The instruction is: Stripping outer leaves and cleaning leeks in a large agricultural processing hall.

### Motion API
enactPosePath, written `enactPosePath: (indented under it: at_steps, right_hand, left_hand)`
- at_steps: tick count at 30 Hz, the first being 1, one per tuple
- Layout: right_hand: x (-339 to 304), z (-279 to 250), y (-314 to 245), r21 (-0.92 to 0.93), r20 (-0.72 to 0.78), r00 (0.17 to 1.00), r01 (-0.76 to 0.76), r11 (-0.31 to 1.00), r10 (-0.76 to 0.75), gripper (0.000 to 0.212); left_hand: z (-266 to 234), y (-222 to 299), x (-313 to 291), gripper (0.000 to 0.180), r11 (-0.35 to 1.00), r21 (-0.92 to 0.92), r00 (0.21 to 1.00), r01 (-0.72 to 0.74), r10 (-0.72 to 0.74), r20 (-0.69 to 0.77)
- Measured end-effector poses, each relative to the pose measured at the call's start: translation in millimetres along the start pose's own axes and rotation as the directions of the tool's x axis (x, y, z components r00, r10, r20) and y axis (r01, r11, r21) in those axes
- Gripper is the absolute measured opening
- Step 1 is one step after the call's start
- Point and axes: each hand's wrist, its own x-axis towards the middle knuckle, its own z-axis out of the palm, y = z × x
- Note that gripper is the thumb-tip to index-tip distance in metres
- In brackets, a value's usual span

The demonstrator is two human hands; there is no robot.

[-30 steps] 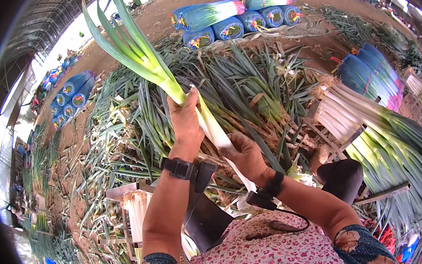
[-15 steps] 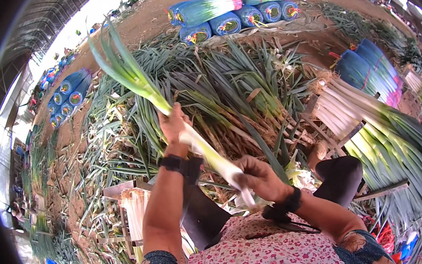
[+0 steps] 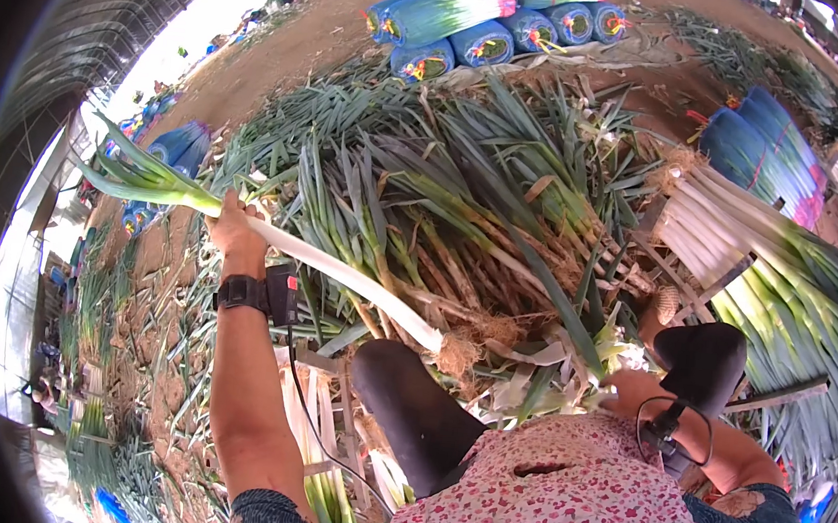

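My left hand [image 3: 234,228] is closed round a long green onion [image 3: 357,281], just below its leaves. The leaves point up and to the left. Its smooth white stalk slants down to the right and ends in shaggy roots [image 3: 459,353] in front of my left knee. My right hand [image 3: 632,392] is low on the right, apart from the stalk, by my lap and beside pale loose leaves [image 3: 621,347]. Its fingers are partly hidden and blurred, so what they hold, if anything, does not show. Before me lies a heap of untrimmed green onions [image 3: 463,216], brown skins still on.
Peeled green onions [image 3: 702,221] lie stacked on a rack [image 3: 721,288] at the right. More white stalks [image 3: 312,402] rest beside my left knee [image 3: 408,390]. Blue wrapped bundles [image 3: 483,43] stand at the back. Leaf scraps cover the ground.
My left hand has carried the green onion to the left and lowered its leafy end. My right hand has left the stalk and moved right. The stalk now looks whiter, its roots in plain sight.
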Motion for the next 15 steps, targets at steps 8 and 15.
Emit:
enactPosePath:
  at_steps: [8,15]
  right_hand:
    - [85,-47,-133,0.362,-0.411,0.823,0.542,0.758,-0.392,0.023]
    - [109,-30,-218,0.371,-0.337,0.853,0.51,0.776,-0.4,0.024]
  left_hand:
    - [9,14,-62,0.035,0.989,0.004,0.987,-0.144,0.144,0.076]
    - [-11,27,-86,0.04,0.916,0.1,0.919,-0.389,0.379,0.11]
